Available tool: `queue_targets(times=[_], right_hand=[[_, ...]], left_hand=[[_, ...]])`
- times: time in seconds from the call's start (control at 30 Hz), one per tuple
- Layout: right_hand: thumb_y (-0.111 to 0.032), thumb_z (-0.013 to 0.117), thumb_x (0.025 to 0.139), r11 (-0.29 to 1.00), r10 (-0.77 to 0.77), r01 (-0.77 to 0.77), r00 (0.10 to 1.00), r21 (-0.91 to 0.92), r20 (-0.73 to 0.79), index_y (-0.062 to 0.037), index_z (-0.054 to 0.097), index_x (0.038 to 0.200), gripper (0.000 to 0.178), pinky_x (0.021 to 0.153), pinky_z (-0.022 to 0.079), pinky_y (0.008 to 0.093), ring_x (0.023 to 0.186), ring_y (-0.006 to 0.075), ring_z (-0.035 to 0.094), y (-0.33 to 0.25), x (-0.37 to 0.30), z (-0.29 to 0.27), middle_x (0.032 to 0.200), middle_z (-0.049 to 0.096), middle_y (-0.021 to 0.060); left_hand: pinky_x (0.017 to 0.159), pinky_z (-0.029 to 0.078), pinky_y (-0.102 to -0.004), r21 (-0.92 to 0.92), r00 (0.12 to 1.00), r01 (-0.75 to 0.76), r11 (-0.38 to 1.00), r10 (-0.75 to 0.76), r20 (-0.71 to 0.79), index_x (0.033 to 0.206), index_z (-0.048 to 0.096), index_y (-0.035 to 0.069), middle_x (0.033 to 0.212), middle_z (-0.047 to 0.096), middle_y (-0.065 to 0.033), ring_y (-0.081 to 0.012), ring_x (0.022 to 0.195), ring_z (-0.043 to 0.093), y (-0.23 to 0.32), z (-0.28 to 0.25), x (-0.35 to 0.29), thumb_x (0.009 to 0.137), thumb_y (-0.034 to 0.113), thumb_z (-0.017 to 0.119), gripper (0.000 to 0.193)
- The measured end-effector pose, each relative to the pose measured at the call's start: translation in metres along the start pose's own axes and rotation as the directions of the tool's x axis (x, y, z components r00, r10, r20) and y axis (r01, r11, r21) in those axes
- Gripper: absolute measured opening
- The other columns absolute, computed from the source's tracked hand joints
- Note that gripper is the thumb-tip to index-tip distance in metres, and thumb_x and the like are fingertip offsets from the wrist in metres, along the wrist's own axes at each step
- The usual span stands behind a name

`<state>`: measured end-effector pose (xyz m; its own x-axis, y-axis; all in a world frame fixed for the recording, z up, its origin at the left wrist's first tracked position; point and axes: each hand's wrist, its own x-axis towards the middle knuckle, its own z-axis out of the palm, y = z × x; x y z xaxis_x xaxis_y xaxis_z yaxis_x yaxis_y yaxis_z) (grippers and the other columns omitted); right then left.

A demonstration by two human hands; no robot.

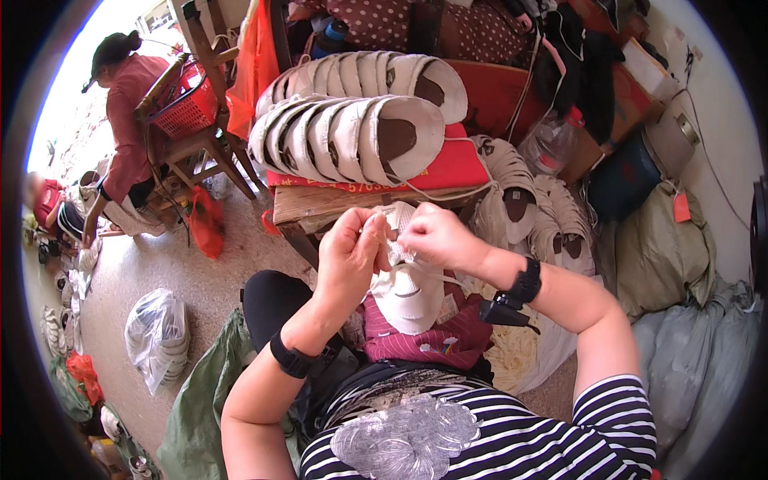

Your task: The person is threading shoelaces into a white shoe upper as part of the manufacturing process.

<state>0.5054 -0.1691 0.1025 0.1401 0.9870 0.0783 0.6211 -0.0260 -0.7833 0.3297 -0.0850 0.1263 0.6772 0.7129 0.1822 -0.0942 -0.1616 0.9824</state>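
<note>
A white shoe upper (406, 302) rests on my lap, toe end toward me, over a maroon striped cloth (428, 340). My left hand (350, 250) is closed in a pinch at the upper's lacing part, thumb and forefinger together. Just to its right my right hand (445, 240) is pinched shut over the same part; whatever lies between its fingertips is too small to make out. A thin white cord trails from the upper's right side. Beyond my hands, two nested rows of white shoe uppers (320, 152) lie on a red cloth on a wooden bench (308, 206).
More nested uppers (520, 200) stand right of the bench, near a clear plastic bottle (552, 140). Sacks (668, 248) line the right wall. A bagged stack of shoes (158, 336) sits on the floor at left. Another person (132, 104) sits at far left beside a red basket (188, 104).
</note>
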Motion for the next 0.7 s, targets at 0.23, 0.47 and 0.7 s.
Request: queue_targets(times=[0.23,0.47,0.7], right_hand=[[-0.019,0.052,0.100,0.662,0.193,-0.264,0.964,0.702,0.181,-0.0048,0.056,0.098,0.015,0.060,0.056,0.0242,0.070,0.0094,0.065,-0.031,0.001,-0.020,0.085,0.061,0.0025],[-0.001,0.055,0.092,0.755,0.154,-0.132,0.988,0.643,0.021,-0.0005,0.056,0.103,0.011,0.065,0.055,0.0263,0.077,0.0112,0.065,-0.036,0.000,-0.003,0.090,0.059,0.0069],[0.003,0.063,0.082,0.921,-0.386,0.365,0.904,-0.139,-0.185,-0.0027,0.059,0.107,0.026,0.069,0.051,0.0330,0.078,0.0208,0.062,-0.047,0.000,0.009,0.091,0.059,0.0112]], left_hand=[[0.075,0.056,-0.0279,-0.400,0.986,0.148,0.905,-0.164,-0.006,0.110,0.052,-0.001,0.095,0.064,-0.0090,-0.0164,0.085,0.067,-0.040,0.007,-0.001,0.098,0.007,0.054,0.015],[0.078,0.054,-0.0252,-0.467,0.985,0.004,0.884,-0.084,-0.150,0.115,0.049,0.002,0.101,0.062,-0.0074,-0.0119,0.092,0.062,-0.039,0.014,0.004,0.096,0.003,0.054,0.019],[0.081,0.052,-0.0286,-0.725,0.948,0.184,0.663,-0.314,-0.046,0.115,0.051,0.005,0.099,0.062,-0.0050,-0.0111,0.087,0.061,-0.039,0.007,0.002,0.099,0.010,0.051,0.017]])
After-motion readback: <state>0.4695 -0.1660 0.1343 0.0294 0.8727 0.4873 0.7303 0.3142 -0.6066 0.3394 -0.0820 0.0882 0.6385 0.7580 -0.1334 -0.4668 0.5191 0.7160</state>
